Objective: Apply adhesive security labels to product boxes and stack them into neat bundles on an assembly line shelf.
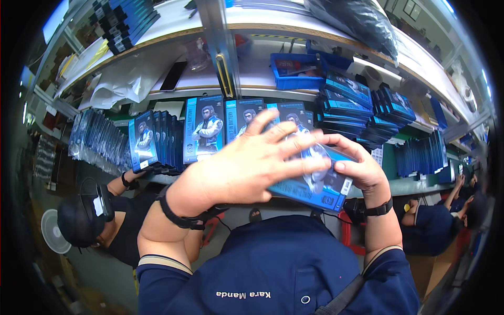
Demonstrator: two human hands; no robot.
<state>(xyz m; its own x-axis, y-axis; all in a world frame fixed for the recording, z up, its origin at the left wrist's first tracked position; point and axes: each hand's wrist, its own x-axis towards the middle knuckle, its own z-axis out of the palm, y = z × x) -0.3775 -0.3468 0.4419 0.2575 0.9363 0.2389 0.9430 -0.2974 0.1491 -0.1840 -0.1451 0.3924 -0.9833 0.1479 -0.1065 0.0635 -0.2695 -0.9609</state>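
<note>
A flat blue-and-black retail box (pixel 328 184) with a printed figure lies tilted in front of my chest. My right hand (pixel 365 165) grips its right end, thumb on the upper face. Above the box my left hand (pixel 244 165) is stretched out, fingers spread across its front; whether the palm presses on it I cannot tell. Behind my hands stand matching boxes on the bench: one upright box (pixel 203 131) shows fully, another (pixel 251 113) is partly covered by my left hand.
Thin packages (pixel 100 142) stand in a dense row at left. More boxes (pixel 346 105) are piled at right, below a blue bin (pixel 299 73). A metal post (pixel 220 47) rises mid-bench. Co-workers sit on both sides; one person's hand (pixel 123 181) is near the left boxes.
</note>
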